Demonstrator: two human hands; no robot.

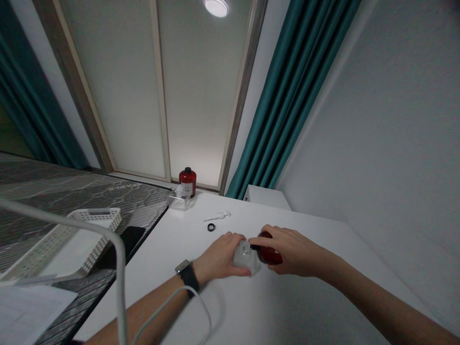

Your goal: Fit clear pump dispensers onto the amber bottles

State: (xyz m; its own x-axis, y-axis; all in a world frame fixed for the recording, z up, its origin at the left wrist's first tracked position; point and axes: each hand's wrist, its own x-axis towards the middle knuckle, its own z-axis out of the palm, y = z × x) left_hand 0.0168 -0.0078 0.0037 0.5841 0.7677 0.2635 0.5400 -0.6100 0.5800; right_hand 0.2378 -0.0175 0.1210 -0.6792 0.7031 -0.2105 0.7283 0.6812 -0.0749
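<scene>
**Red bottle (270, 256) tipped at clear container (243, 259)**

Right hand (296, 251) grips the red bottle, neck pointing left at the clear container; contact hard to tell. Left hand (220, 256) clasps container on white table (294, 306). Black ring (211, 230), white pump (220, 215) lie beyond.

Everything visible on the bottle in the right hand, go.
The bottle has a dark red, glossy-looking body, possibly tinted plastic or glass, with a black part at its neck end. It is tipped over sideways, that end pointing toward the clear container at the left hand; whether the two touch is unclear. The right hand grips the body and hides much of it. Any label, contents or opening can't be made out.
</scene>
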